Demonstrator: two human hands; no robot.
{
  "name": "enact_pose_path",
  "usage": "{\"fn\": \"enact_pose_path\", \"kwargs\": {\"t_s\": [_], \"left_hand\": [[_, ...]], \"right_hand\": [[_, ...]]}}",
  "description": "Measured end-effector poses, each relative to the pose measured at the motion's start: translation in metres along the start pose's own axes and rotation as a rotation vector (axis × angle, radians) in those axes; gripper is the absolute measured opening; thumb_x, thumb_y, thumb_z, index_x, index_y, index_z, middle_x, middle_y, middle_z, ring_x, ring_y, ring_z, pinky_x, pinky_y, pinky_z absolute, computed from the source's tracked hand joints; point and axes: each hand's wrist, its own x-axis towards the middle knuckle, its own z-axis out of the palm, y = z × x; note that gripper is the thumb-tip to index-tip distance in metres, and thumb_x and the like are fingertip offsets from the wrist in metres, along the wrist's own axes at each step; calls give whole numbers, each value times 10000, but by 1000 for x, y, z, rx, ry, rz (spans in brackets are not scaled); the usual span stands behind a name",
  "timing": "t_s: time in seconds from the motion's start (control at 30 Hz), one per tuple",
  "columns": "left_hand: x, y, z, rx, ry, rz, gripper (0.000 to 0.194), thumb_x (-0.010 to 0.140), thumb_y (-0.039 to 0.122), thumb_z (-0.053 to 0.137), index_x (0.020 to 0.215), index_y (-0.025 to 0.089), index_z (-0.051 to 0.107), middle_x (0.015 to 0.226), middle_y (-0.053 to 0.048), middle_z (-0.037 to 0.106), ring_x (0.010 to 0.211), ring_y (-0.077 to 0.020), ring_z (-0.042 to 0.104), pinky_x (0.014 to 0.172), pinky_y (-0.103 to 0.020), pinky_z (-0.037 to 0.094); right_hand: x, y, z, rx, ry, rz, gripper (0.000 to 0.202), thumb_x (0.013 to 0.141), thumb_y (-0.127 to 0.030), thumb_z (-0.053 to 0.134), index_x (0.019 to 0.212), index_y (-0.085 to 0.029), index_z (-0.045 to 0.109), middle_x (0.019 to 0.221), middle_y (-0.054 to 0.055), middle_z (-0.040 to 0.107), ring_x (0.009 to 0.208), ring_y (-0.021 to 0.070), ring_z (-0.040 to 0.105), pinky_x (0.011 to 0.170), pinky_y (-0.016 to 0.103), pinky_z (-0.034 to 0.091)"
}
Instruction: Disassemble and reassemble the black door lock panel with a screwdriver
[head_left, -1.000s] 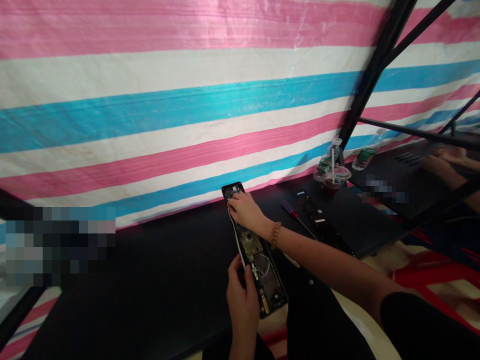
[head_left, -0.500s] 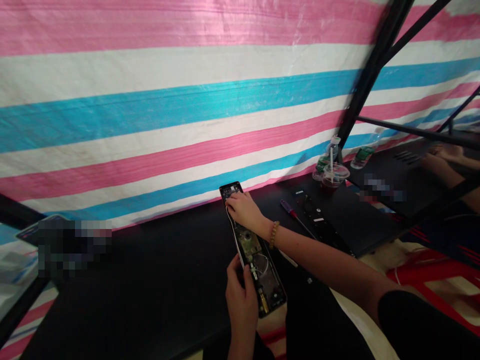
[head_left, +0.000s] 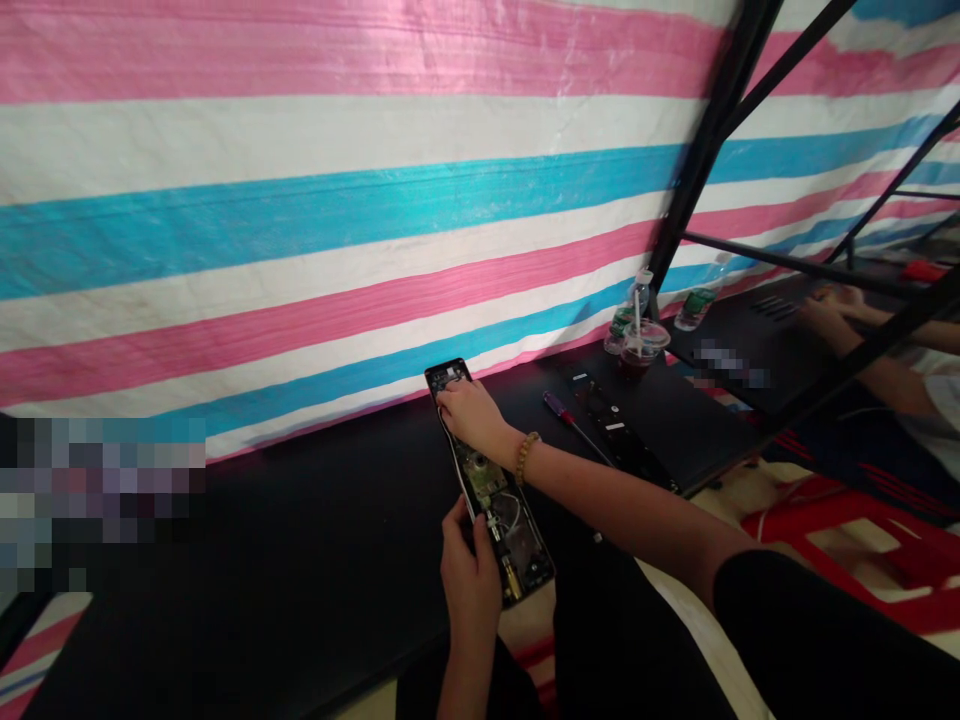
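Note:
A long black door lock panel (head_left: 534,548) lies tilted on the dark table, its open inner side up, showing a metal plate, loose pale wires and a brass-coloured part. My left hand (head_left: 471,568) grips its lower left edge, thumb over the rim. Over the panel's upper end is my right hand (head_left: 478,418), fingers bent together near a white wire (head_left: 456,455) along the left side; what the fingertips pinch is hidden. To the right rest a screwdriver (head_left: 556,404) with a purple-red handle and a long black cover plate (head_left: 628,440).
Behind the table (head_left: 315,560) hangs a striped sheet (head_left: 375,215). A plastic cup with a straw (head_left: 643,345) and bottles stand at the back right, by a black metal post (head_left: 694,165). Farther right are a co-worker's hands (head_left: 836,300) and a red stool (head_left: 795,510).
The whole view has shifted, so things appear a little further left. Both hands stay at nearly the same places on the lock panel.

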Motion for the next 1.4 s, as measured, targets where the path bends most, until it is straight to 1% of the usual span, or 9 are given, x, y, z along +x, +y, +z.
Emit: {"fn": "enact_pose_path", "kwargs": {"t_s": [0.4,0.5,0.57,0.67,0.83,1.03,1.2,1.3,1.4], "left_hand": [[1,3,0,10,16,40,438,959,450,442,1266,154,545,1167,-160,701,1038,-273,692,877,-410,544],[1,3,0,20,23,47,432,958,460,443,1255,165,549,1148,-150,703,1030,-274,693,884,-417,540],[1,3,0,26,30,48,437,952,471,449,1253,171,554,1131,-146,705,1016,-276,696,878,-419,542],[0,6,-1,30,39,38,442,944,476,463,1257,180,561,1116,-139,708,1002,-278,697,870,-420,545],[-1,6,-2,28,36,-7,470,919,513,496,1252,186,553,1139,-146,703,1019,-291,693,885,-437,543],[0,7,-3,44,70,-3,509,907,520,513,1278,173,533,1173,-160,680,1032,-300,682,899,-470,541],[-28,53,10,164,258,330,369,913,400,566,1213,187,596,1391,-189,532,1330,-332,493,1092,-546,423],[-47,78,33,226,-71,611,288,938,242,544,1209,264,640,1283,-135,630,1206,-285,598,1023,-495,506],[-48,79,60,413,-351,660,365,898,99,541,1208,244,668,1283,-119,656,1195,-295,609,984,-494,543]], "right_hand": [[-5,-3,-8,24,18,-22,166,932,-144,570,957,-117,733,981,122,716,949,227,635,885,326,441],[-23,6,-17,52,61,-7,230,965,-187,548,1128,-141,703,1077,107,704,997,209,627,914,311,441],[-45,26,-26,76,139,105,313,984,-200,518,1271,-166,638,1187,107,673,1079,206,604,961,312,431],[-90,75,-42,37,144,401,266,973,-235,536,1186,-179,686,1198,121,669,1131,231,595,1009,349,424],[-188,147,-63,20,88,606,275,906,-296,629,1125,-147,706,1118,172,706,1061,287,667,965,425,497],[-302,149,-38,228,194,477,389,890,-438,617,1185,-197,699,1305,159,670,1254,319,614,1053,498,504],[-336,138,-21,366,365,507,361,977,-382,487,1277,-253,639,1313,116,675,1265,261,613,1056,469,512],[-334,140,-16,325,427,552,293,964,-391,502,1136,-261,701,1296,122,685,1293,288,587,1064,508,497],[-330,142,-13,306,447,555,251,952,-397,520,993,-275,736,1269,130,698,1255,307,612,1032,525,518]]}}
